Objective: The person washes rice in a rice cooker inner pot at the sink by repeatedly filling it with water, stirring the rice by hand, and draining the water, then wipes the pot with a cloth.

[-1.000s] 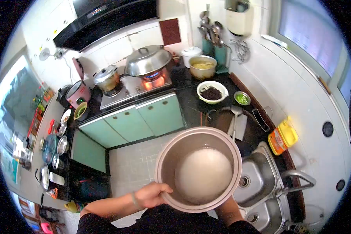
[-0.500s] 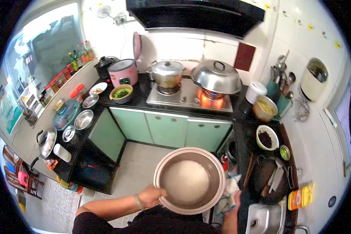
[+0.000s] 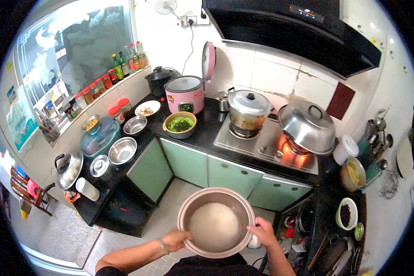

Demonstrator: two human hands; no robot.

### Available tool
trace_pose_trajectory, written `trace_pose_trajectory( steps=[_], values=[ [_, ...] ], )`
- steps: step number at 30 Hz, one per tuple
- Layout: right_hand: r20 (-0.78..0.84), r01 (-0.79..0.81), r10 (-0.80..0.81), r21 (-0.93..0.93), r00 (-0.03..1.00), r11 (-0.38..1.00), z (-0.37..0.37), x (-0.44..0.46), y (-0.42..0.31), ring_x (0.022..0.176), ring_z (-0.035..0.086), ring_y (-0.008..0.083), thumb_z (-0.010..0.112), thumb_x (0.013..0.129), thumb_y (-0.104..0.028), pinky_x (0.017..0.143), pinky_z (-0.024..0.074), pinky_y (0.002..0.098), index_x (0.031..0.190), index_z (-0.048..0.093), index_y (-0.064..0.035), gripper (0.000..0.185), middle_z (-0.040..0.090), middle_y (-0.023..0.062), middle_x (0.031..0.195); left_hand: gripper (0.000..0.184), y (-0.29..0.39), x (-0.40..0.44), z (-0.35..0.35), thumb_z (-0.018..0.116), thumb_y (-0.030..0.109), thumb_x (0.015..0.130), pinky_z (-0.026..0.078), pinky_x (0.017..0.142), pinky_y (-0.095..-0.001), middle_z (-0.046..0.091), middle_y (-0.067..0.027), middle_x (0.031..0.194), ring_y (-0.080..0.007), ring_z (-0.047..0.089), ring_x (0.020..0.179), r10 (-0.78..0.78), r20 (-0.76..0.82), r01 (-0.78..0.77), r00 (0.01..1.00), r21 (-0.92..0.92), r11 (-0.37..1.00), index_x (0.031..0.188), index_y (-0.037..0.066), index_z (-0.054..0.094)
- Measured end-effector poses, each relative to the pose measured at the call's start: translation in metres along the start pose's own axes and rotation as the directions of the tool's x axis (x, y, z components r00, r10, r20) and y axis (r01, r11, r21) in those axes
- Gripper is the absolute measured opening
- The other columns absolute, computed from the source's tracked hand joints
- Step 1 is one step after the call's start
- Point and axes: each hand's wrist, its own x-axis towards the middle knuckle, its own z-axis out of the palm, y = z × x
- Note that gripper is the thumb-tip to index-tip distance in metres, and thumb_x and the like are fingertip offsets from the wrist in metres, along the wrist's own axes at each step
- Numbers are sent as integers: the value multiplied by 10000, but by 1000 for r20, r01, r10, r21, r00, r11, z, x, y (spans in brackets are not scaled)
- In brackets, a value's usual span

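A round inner pot (image 3: 215, 222) with whitish, cloudy contents is held up in front of my body, over the floor. My left hand (image 3: 175, 239) grips its left rim, with a bangle on the wrist. On the right rim my right hand (image 3: 263, 231) is closed, and a pale cloth (image 3: 254, 242) shows just beneath it. On the far counter stands a pink rice cooker (image 3: 185, 95), its lid raised. Beside the cooker, a bowl of chopped greens (image 3: 180, 124) rests near the counter edge.
A lidded pot (image 3: 249, 109) and a large domed lid (image 3: 307, 126) sit on the stove (image 3: 262, 147), with a flame glowing under the dome. Metal bowls (image 3: 122, 151) line the left counter. At the right are a bowl of dark food (image 3: 346, 215) and utensils.
The view has swung left towards the rice cooker, and the sink has left the frame. My right hand, earlier beneath the pot and then beside it with the cloth, now grips the right rim.
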Motion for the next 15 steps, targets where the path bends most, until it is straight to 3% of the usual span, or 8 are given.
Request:
trace_pose_trajectory(
  steps=[2, 6, 9, 11, 12, 14, 15],
  values=[
    [58, -1, -7, 141, 998, 990, 7, 44, -1, 601, 504, 80, 649, 693, -141, 552, 422, 232, 739, 559, -38, 144, 553, 3, 654, 299, 19, 20, -18, 523, 4, 704, 518, 509, -302, 546, -89, 762, -183, 567, 600, -4, -58, 7, 998, 49, 999, 991, -41, 455],
    [109, 84, -97, 123, 989, 989, 23, 130, -20, 592, 493, 70, 633, 679, -58, 555, 416, 228, 693, 541, -38, 95, 559, 7, 672, 311, 106, 36, -21, 557, 74, 700, 496, 464, -294, 567, -117, 741, -185, 569, 575, -6, -187, 51, 982, 237, 970, 964, -72, 481],
    [194, -43, -4, 237, 981, 971, 37, 181, -51, 593, 500, 69, 639, 684, -54, 554, 417, 225, 696, 546, -34, 96, 567, 15, 676, 299, 164, 41, -22, 573, 77, 679, 498, 475, -299, 572, -125, 723, -186, 571, 574, 15, -255, 65, 967, 303, 951, 924, -83, 511],
    [245, -61, -6, 265, 970, 962, 49, 217, -53, 610, 500, 73, 647, 683, -85, 574, 419, 229, 720, 555, -39, 110, 566, 7, 685, 259, 183, 52, -40, 578, 65, 655, 498, 478, -291, 571, -117, 698, -187, 567, 561, 127, -274, -18, 953, 370, 929, 861, -86, 537],
    [284, -73, -15, 297, 959, 952, 56, 233, -58, 626, 501, 77, 656, 682, -117, 593, 422, 234, 745, 564, -44, 133, 565, -1, 695, 267, 205, 48, -32, 575, 58, 639, 501, 489, -286, 572, -118, 702, -194, 568, 562, 141, -359, 26, 922, 424, 905, 862, -84, 541],
    [299, -93, 19, 234, 954, 968, 69, 261, -76, 647, 506, 91, 653, 687, -144, 627, 422, 250, 788, 575, -53, 156, 567, 11, 713, 273, 219, 68, -52, 586, 70, 638, 505, 503, -293, 571, -125, 694, -193, 568, 568, 406, -389, -206, 827, 463, 862, 873, -65, 550],
    [303, -95, 22, 230, 953, 969, 73, 276, -80, 647, 506, 91, 653, 687, -144, 627, 422, 250, 788, 575, -53, 156, 567, 11, 713, 273, 229, 76, -58, 586, 70, 638, 505, 503, -293, 571, -125, 694, -193, 568, 568, 404, -391, -206, 827, 459, 864, 873, -65, 550]
  ],
)
